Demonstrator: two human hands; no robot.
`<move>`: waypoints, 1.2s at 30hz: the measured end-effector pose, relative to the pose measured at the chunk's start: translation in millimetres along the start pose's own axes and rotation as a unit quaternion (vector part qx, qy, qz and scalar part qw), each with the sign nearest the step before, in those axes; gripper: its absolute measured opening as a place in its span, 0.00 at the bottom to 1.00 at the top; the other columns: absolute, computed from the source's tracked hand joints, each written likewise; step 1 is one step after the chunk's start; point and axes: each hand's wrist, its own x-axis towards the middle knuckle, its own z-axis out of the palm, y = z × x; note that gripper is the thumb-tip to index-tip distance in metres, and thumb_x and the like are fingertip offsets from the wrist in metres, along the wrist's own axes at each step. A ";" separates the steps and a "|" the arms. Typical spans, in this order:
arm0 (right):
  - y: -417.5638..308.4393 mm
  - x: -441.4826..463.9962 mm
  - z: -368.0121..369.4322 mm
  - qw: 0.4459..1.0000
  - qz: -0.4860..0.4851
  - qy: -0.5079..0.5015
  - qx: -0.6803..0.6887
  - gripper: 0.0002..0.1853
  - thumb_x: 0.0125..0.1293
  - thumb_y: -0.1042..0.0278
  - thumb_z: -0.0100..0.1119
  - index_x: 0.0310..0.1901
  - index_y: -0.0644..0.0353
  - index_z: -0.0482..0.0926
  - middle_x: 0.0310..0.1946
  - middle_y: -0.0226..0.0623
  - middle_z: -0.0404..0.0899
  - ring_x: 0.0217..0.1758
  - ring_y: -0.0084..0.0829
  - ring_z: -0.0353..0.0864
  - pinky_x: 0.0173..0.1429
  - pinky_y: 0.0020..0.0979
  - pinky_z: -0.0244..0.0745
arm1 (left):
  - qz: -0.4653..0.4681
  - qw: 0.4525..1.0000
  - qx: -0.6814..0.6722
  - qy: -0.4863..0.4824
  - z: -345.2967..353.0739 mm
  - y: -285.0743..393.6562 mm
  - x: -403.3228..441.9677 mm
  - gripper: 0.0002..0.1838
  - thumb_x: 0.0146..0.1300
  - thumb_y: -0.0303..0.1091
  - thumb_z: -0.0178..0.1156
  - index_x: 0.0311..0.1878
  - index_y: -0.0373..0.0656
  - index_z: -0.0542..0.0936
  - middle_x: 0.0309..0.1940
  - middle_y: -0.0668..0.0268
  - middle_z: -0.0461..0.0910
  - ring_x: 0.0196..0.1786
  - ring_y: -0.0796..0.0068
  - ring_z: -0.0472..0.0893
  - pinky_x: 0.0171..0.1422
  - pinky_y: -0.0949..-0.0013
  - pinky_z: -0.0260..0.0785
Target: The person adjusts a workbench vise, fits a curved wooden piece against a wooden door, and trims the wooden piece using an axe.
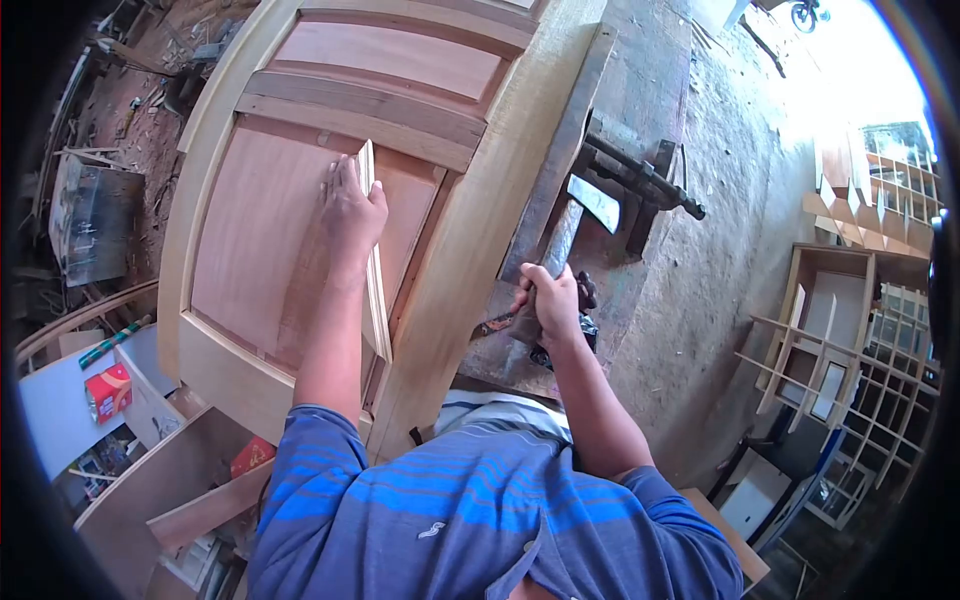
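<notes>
A panelled wooden door (470, 260) lies on a workbench (640, 90). My left hand (355, 212) is over its large panel (255, 225), fingers extended and close together, thumb apart, beside a thin strip of moulding (375, 300). The strip lies at a slant across the panel's right part; whether my palm presses on it is hidden. Over the bench, to the right of the door, my right hand (550, 300) is wrapped round the handle of a hatchet (563, 238). The hatchet's metal head (594, 204) points up and away from me.
A metal vise (645, 175) is fixed at the bench's right edge. Dark items lie on the bench by my right hand. At the lower left are an open wooden box (150, 480) and a red packet (108, 392). Wooden frames and lattices (830, 350) stand on the right.
</notes>
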 end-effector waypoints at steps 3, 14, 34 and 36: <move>6.3 6.8 -13.9 1.000 0.012 -0.017 0.020 0.08 0.73 0.70 0.65 0.41 0.61 0.74 0.26 0.31 0.77 0.21 0.25 0.79 0.26 0.32 0.80 | -0.027 0.999 0.004 -0.026 -7.6 3.2 -1.0 0.37 0.74 0.42 0.64 0.80 0.33 0.67 0.79 0.43 0.72 0.83 0.47 0.69 0.89 0.46 0.58; -39.6 -98.3 -314.2 0.965 -0.101 0.165 0.178 0.08 0.80 0.63 0.63 0.45 0.56 0.76 0.29 0.25 0.72 0.24 0.17 0.71 0.25 0.22 0.68 | -0.045 0.998 0.007 -0.048 0.3 -3.0 0.3 0.39 0.75 0.46 0.62 0.82 0.35 0.65 0.78 0.38 0.70 0.83 0.40 0.68 0.86 0.45 0.62; -20.1 -126.7 -253.3 0.984 -0.033 0.129 0.115 0.17 0.82 0.61 0.62 0.61 0.67 0.78 0.36 0.30 0.79 0.28 0.20 0.78 0.31 0.24 0.79 | -0.017 1.000 -0.009 -0.019 1.1 -7.7 0.8 0.36 0.75 0.44 0.63 0.79 0.33 0.67 0.79 0.40 0.71 0.84 0.42 0.67 0.87 0.43 0.60; -34.3 -140.7 -301.8 0.954 -0.135 0.229 0.136 0.17 0.82 0.59 0.62 0.58 0.65 0.78 0.36 0.31 0.79 0.32 0.21 0.81 0.39 0.23 0.82 | -0.008 1.000 -0.003 -0.014 5.8 -10.7 0.0 0.37 0.75 0.44 0.64 0.79 0.34 0.67 0.78 0.40 0.71 0.84 0.42 0.67 0.87 0.41 0.60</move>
